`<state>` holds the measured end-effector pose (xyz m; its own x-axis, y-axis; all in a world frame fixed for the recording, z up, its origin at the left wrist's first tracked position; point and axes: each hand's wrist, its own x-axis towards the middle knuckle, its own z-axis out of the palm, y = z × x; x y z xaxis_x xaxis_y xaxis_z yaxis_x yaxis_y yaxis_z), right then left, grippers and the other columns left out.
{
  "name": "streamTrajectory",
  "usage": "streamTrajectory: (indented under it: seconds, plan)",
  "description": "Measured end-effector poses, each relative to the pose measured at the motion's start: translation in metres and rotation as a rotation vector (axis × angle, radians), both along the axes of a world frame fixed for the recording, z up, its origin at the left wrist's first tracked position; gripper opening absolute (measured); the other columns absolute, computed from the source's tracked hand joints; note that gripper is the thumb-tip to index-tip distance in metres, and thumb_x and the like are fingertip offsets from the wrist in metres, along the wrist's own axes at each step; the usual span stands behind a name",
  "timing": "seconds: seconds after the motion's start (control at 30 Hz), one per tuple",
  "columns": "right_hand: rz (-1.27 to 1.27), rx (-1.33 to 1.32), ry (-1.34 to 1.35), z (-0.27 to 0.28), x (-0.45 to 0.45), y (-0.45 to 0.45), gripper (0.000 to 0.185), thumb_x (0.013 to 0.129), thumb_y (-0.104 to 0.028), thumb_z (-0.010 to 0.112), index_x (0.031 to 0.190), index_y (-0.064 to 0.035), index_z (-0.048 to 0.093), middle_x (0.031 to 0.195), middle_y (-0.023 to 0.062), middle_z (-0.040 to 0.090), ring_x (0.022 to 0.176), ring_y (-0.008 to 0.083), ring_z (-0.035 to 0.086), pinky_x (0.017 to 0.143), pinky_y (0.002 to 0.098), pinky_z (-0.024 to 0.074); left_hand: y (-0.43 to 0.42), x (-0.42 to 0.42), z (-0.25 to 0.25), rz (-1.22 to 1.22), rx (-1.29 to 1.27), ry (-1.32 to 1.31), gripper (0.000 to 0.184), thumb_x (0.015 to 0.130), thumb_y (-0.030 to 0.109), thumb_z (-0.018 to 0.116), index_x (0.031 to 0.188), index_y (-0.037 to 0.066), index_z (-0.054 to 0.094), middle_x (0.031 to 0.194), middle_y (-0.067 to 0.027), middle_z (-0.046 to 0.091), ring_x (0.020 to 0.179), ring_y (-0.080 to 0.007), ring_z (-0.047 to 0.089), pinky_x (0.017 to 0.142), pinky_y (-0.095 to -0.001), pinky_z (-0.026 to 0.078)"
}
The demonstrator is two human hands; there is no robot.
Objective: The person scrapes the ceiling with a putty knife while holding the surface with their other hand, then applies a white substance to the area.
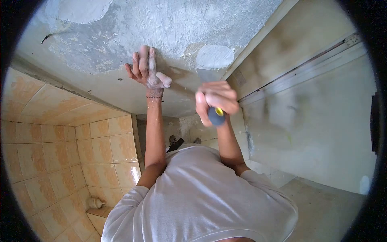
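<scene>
My left hand (149, 70), dusted with white powder, rests with its fingers spread against the wall (137, 32), at the lower edge of a rough grey-white area. My right hand (217, 101) is wrapped round the dark handle of a scraper (217, 116), whose rounded end has a yellow ring or hole. The flat blade (207, 75) points toward the wall, just below a smooth whitish patch (215, 56). Motion blurs the right hand, and whether the blade touches the wall is unclear. A thin bracelet circles my left wrist.
Orange-beige tiles (52, 149) cover a recess at the left, with a roundish object (95, 202) on a ledge there. A frame edge (262, 38) and a pale door-like panel (310, 129) stand at the right. A dark wire (47, 37) sticks out of the wall at upper left.
</scene>
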<state>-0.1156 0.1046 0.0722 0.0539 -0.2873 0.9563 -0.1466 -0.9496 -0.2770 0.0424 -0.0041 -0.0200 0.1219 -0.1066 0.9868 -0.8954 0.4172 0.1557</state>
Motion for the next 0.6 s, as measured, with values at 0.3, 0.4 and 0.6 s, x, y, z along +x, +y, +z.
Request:
streamTrajectory:
  seconds: [0.3, 0.4, 0.6]
  plan:
    - [-0.076, 0.053, -0.011, -0.024, 0.007, -0.024, 0.038, 0.071, 0.013, 0.052, 0.053, -0.0077, 0.026, 0.045, 0.0008, 0.033, 0.035, 0.0141, 0.031, 0.035, 0.0273, 0.0231, 0.004, 0.001, -0.005, 0.025, 0.079, -0.024, 0.096, 0.087, 0.072, -0.003, 0.126, 0.009, 0.059, 0.135, -0.0086, 0.053, 0.133, -0.0266, 0.038, 0.115, -0.0481, 0.015]
    - [0.083, -0.002, -0.111, -0.005, 0.008, -0.002, 0.038, 0.07, 0.014, 0.05, 0.053, -0.0081, 0.024, 0.045, 0.0011, 0.032, 0.035, 0.0145, 0.031, 0.035, 0.0272, 0.0228, 0.001, 0.002, -0.003, 0.036, 0.068, -0.037, 0.095, 0.088, 0.071, -0.003, 0.126, 0.009, 0.058, 0.135, -0.0085, 0.053, 0.133, -0.0266, 0.038, 0.115, -0.0476, 0.014]
    - [-0.083, 0.089, 0.001, -0.025, 0.003, -0.021, 0.032, 0.068, 0.011, 0.058, 0.055, -0.0048, 0.034, 0.047, 0.0044, 0.044, 0.036, 0.0178, 0.044, 0.038, 0.0268, 0.0354, 0.0, 0.002, -0.005, 0.017, 0.061, -0.036, 0.096, 0.088, 0.071, -0.002, 0.126, 0.008, 0.058, 0.136, -0.0093, 0.052, 0.134, -0.0273, 0.037, 0.115, -0.047, 0.014]
